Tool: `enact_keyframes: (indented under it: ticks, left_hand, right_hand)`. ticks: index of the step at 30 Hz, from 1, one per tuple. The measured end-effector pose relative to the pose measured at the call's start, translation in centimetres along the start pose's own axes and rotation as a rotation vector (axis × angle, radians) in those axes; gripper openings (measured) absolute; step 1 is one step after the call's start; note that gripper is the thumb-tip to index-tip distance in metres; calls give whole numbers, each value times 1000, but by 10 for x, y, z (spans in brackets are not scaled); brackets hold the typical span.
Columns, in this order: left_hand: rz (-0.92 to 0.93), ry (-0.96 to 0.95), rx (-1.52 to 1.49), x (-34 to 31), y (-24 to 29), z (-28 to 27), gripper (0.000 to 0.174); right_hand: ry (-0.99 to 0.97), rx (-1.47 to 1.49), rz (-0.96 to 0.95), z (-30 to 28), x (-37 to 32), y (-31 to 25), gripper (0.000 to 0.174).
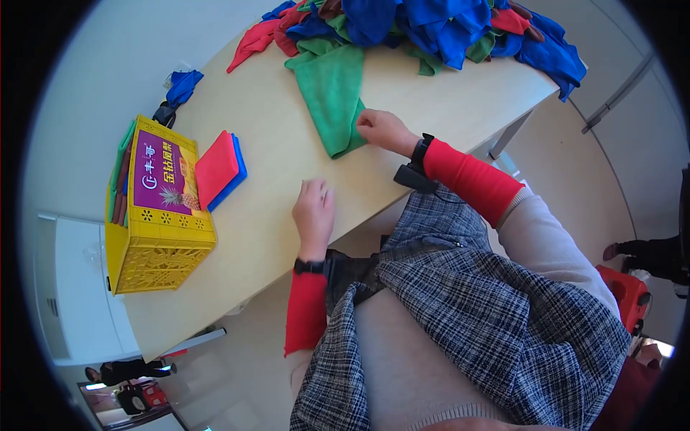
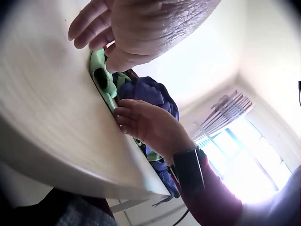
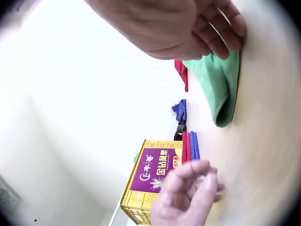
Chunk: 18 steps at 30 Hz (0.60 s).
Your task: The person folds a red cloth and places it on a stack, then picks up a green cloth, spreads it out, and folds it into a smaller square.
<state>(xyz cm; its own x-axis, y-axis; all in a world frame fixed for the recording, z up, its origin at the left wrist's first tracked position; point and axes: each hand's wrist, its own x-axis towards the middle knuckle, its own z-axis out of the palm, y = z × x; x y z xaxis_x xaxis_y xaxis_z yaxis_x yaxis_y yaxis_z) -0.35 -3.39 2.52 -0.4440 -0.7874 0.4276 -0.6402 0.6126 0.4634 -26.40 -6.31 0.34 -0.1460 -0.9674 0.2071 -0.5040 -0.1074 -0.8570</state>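
A green cloth [image 1: 332, 93] lies on the table with its near end folded over, and its far end reaches the heap of cloths. My right hand [image 1: 388, 132] is at the cloth's right edge, fingers loosely bent and overlapping it. In the right wrist view, those fingers [image 3: 221, 35] hang over the green cloth [image 3: 218, 87], whose near end shows an open fold. Lower on the table, my left hand [image 1: 314, 215] hovers near the front edge. Its fingers are loosely curled and hold nothing, as the right wrist view also shows.
A heap of blue, red, green and brown cloths [image 1: 438, 32] covers the table's far end. On the left stands a yellow crate [image 1: 172, 251] with folded cloths in it. Beside it lie a red folded cloth [image 1: 218, 169] and a blue one [image 1: 236, 185]. A blue cloth [image 1: 184, 87] sits behind.
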Motion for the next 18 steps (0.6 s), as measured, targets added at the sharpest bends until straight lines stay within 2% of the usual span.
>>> enact_keyframes:
  ticks: [2, 3, 5, 8, 11, 14, 15, 17, 18]
  left_hand:
    - [127, 56, 150, 37, 1, 23, 24]
    - [127, 62, 149, 54, -2, 34, 24]
    - [59, -63, 293, 80, -8, 54, 23]
    - [45, 41, 201, 92, -19, 70, 19]
    - [71, 109, 115, 99, -22, 61, 15]
    - [107, 152, 27, 87, -5, 33, 12]
    - [136, 160, 49, 79, 4, 22, 10]
    - [202, 173, 99, 63, 21, -1, 9]
    - [201, 168, 105, 55, 24, -9, 9]
  right_hand:
    - [-23, -146, -10, -8, -1, 10, 21]
    - [-23, -150, -14, -7, -2, 11, 21]
    - [-18, -125, -43, -5, -10, 11, 23]
    - [-34, -124, -48, -11, -16, 4, 26]
    - [-84, -142, -19, -18, -20, -12, 30]
    - [336, -389, -437, -16, -22, -42, 34]
    - [333, -384, -432, -13, -23, -55, 34]
    - [356, -416, -598, -5, -23, -83, 34]
    - [356, -407, -596, 3, -24, -87, 34]
